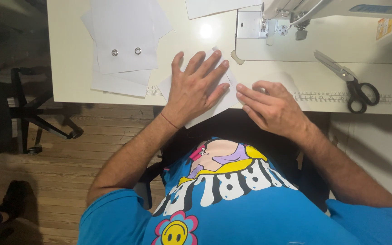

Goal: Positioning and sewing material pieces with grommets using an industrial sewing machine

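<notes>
Pressing: left hand point(199, 86), fingers spread flat on white fabric piece point(207, 114), frame centre.
Right hand point(268, 106): fingers together, tips on fabric's right edge.
Fabric: under both hands, at desk point(69, 68) front edge.
Scissors point(350, 81): right, apart.

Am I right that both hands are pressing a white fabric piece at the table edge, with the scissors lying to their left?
Not quite: in the head view the scissors lie to the right. The left hand and right hand do press the white fabric piece.
</notes>
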